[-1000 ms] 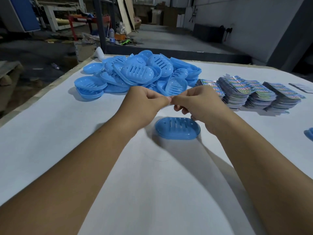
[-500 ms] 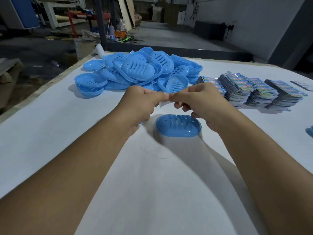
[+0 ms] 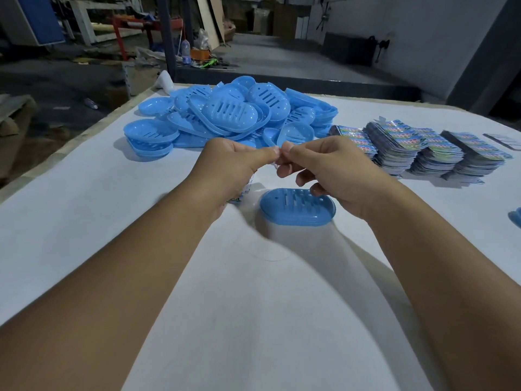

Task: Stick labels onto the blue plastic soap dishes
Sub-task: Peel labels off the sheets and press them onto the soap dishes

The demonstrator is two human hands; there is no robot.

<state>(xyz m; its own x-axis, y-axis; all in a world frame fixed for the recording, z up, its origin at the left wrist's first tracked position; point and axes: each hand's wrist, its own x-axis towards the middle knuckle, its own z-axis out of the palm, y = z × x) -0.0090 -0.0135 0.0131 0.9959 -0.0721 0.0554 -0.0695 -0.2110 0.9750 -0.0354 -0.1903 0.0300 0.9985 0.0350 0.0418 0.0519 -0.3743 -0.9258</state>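
1. Since the earlier frame, both hands rise a little and the label [image 3: 244, 190] now hangs lower under the left hand [image 3: 228, 170].
2. Left thumb and forefinger pinch the label's top; the right hand [image 3: 324, 170] pinches at the same corner, its other fingers loosely curled.
3. I judge the label thin, floppy and sticky: hold it only by the edges.
4. One soap dish [image 3: 297, 207] lies on the table [image 3: 84, 207] just below, light and stiff; the pile of soap dishes [image 3: 225, 119] and label stacks [image 3: 417, 148] lie beyond.

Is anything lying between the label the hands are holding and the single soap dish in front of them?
Nothing visible does. The label hangs from the left hand and right hand, just left of the lone soap dish, whose slotted top is bare.
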